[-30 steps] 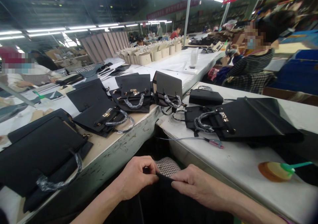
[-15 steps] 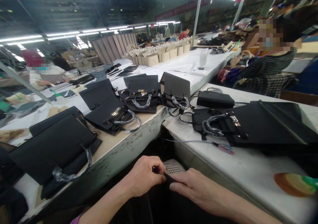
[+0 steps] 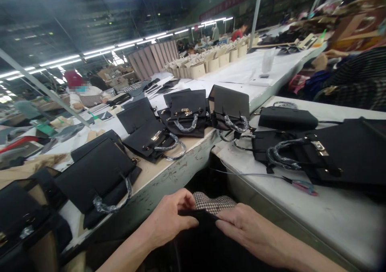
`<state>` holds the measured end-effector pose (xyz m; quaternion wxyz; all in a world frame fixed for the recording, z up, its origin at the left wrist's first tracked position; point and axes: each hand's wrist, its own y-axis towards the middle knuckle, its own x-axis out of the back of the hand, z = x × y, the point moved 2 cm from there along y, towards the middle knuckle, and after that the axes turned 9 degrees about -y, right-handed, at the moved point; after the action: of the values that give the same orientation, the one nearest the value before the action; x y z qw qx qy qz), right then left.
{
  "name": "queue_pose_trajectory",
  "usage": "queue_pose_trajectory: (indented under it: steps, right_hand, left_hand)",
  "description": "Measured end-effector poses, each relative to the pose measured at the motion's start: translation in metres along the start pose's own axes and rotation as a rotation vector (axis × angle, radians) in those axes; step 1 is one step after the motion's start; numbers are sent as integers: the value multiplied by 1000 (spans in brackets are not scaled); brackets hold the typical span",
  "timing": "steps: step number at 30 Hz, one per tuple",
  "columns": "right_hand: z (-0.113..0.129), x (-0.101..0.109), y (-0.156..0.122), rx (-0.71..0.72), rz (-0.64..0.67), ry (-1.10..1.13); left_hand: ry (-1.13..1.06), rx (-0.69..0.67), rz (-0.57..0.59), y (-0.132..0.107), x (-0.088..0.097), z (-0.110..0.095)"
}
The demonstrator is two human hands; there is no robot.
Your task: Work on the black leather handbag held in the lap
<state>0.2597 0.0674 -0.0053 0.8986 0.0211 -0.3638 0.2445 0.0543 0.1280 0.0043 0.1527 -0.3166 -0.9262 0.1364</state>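
At my lap, the thumb and fingers of my left hand (image 3: 171, 217) are closed over the top edge of a black leather panel (image 3: 205, 240). My right hand (image 3: 241, 223) pinches the same edge a short way to the right, thumb in front. The panel's lower part is too dark to make out, so I cannot tell whether it belongs to a handbag. Checked cloth (image 3: 211, 201) shows just behind the edge.
Black handbags with wrapped handles stand along the left bench, one nearest (image 3: 96, 179). Another handbag (image 3: 340, 151) lies on the right table beside pink-handled snips (image 3: 304, 186). A co-worker's striped sleeve (image 3: 350, 69) is at far right. Cream bags (image 3: 197, 69) line the back.
My view has swung left, so the benches appear further right. The hands have moved apart along the panel's edge, and a longer stretch of it shows between them.
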Motion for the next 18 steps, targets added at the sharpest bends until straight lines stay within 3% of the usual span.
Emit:
queue_pose_trajectory:
  steps: [4, 11, 18]
  right_hand:
    - [1, 0, -3, -1, -11, -15]
    - [1, 1, -7, 22, -27, 17]
    - [0, 0, -10, 22, -22, 38]
  left_hand:
    - [60, 9, 31, 1, -3, 0]
    - [311, -181, 38, 6, -8, -8]
    - [309, -133, 64, 10, -11, -3]
